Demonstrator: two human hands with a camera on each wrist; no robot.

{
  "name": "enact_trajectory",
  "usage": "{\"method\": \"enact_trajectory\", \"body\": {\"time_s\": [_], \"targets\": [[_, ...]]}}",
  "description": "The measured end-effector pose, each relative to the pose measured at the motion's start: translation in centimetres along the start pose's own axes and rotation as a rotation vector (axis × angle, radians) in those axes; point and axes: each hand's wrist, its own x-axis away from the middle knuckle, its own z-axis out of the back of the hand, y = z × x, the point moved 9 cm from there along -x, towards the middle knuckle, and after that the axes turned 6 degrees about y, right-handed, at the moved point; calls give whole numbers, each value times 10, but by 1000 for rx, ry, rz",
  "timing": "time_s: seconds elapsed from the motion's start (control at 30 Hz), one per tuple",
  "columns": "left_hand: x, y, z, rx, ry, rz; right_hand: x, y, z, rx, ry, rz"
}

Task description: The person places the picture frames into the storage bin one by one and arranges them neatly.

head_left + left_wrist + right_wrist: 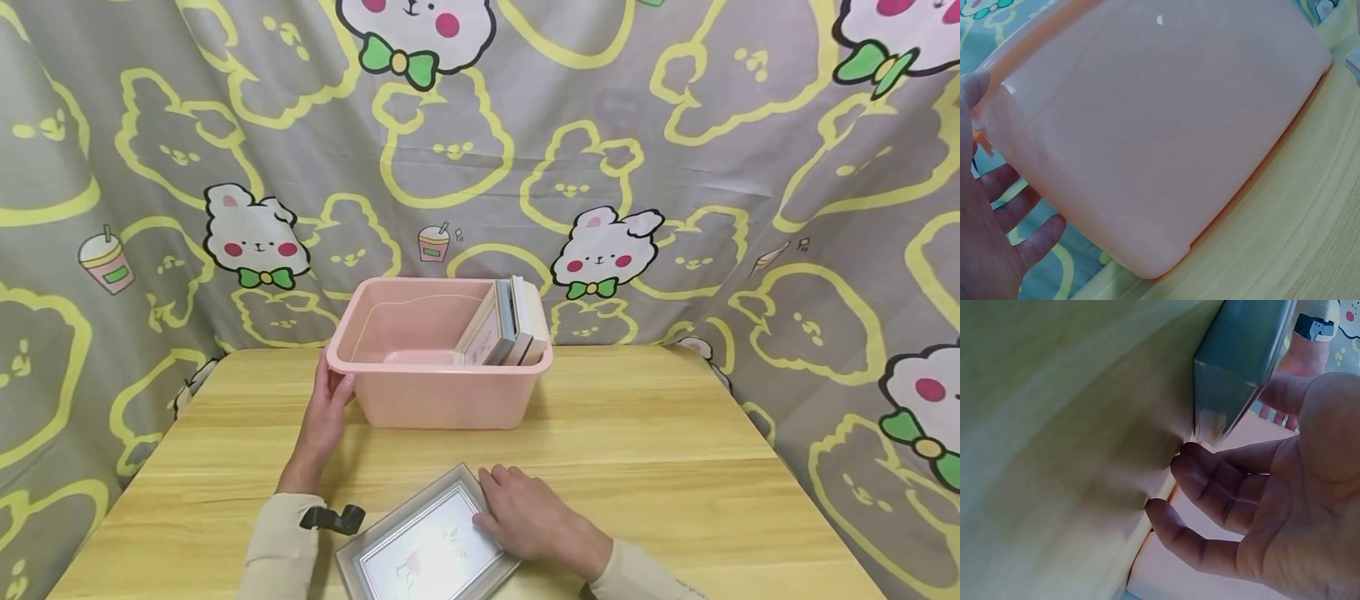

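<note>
A pink plastic bin (442, 400) stands upright on the wooden table. My left hand (324, 412) grips its left front corner; the left wrist view shows the thumb (974, 89) at the rim and several fingers spread below, partly behind the wall. Nearer to me, a silver-grey picture frame (480, 575) lies face up at a slant, its lower part cut off by the view's edge. My right hand (528, 512) holds its right edge, thumb on the face side. The other fingers (1188, 544) are bent beside the frame's edge, their tips at the tabletop.
Several frames (498, 321) lean together inside the bin at its right end. The wooden table (660, 433) extends to both sides. A grey curtain (480, 225) with cartoon animals hangs behind the bin and at both sides. A black strap device (333, 519) sits on the left wrist.
</note>
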Motion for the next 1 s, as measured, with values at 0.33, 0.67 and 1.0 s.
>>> {"method": "enact_trajectory", "body": {"time_s": [0.33,0.67,1.0], "targets": [[0,0,1,3,0,-14,0,-3,3,8,48,4],[1,0,0,-9,0,-11,0,-3,2,33,72,-53],[0,-1,1,15,1,-23,0,-1,2,-38,103,-87]]}}
